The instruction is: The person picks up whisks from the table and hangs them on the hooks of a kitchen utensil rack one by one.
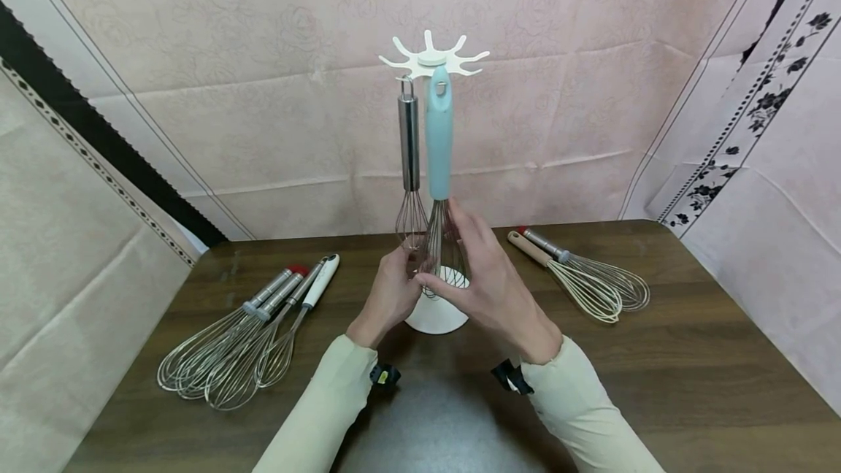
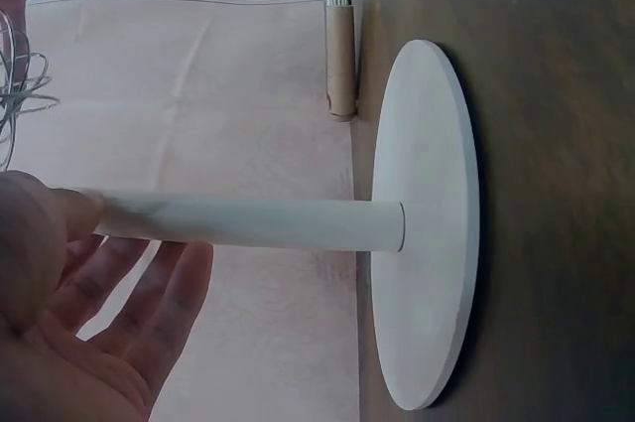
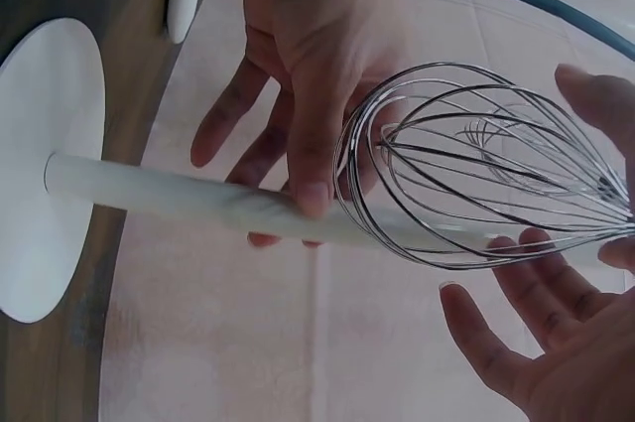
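Observation:
A white stand (image 1: 437,320) with a round base and a top of several curved hooks (image 1: 431,58) stands mid-table. From its hooks hang a steel-handled whisk (image 1: 409,141) and a whisk with a light blue handle (image 1: 439,141), wires downward. My left hand (image 1: 389,290) holds the white post (image 2: 248,218) with thumb and fingers, above the base (image 2: 427,243). Around the blue whisk's wires (image 3: 446,174) my right hand (image 1: 489,287) is spread, thumb apart from the fingers. Its fingertips (image 3: 536,243) lie close to the wires and post; contact is unclear.
Several whisks (image 1: 230,341) lie together on the left of the wooden table (image 1: 690,385), one with a white handle (image 1: 322,279). Two more, one beige-handled whisk (image 1: 581,287) and one steel-handled whisk (image 1: 614,277), lie at the right. Pale cloth (image 1: 263,130) hangs behind.

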The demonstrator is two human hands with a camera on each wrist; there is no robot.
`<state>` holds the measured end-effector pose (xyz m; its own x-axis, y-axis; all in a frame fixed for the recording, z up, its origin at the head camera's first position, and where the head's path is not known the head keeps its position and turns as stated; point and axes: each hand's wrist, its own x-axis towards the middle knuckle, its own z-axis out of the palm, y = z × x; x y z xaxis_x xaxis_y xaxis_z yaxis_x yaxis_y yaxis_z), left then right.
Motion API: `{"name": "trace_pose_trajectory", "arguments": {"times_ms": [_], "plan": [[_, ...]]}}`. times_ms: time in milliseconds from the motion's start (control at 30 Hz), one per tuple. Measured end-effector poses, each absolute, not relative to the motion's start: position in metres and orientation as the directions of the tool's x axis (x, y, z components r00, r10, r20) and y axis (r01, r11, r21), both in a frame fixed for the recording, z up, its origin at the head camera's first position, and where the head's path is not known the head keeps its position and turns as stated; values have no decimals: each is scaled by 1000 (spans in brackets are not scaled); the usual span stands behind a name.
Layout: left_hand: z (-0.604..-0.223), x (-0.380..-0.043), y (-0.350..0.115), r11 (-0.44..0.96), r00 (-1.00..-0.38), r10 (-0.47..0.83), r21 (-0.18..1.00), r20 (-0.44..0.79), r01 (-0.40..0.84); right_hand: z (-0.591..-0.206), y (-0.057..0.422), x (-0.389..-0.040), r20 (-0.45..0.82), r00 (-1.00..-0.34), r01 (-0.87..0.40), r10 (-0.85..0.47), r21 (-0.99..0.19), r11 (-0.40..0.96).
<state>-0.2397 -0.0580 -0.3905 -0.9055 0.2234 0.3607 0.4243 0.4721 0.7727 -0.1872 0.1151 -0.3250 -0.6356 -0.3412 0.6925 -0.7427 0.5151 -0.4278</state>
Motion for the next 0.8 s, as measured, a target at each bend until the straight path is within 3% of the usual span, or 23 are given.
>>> {"name": "trace_pose_trajectory", "arguments": {"times_ms": [800], "plan": [[-405, -246, -53, 433, -909, 166, 800, 382, 415, -315, 173, -200, 490, -795, -594, -356, -513, 620]]}}
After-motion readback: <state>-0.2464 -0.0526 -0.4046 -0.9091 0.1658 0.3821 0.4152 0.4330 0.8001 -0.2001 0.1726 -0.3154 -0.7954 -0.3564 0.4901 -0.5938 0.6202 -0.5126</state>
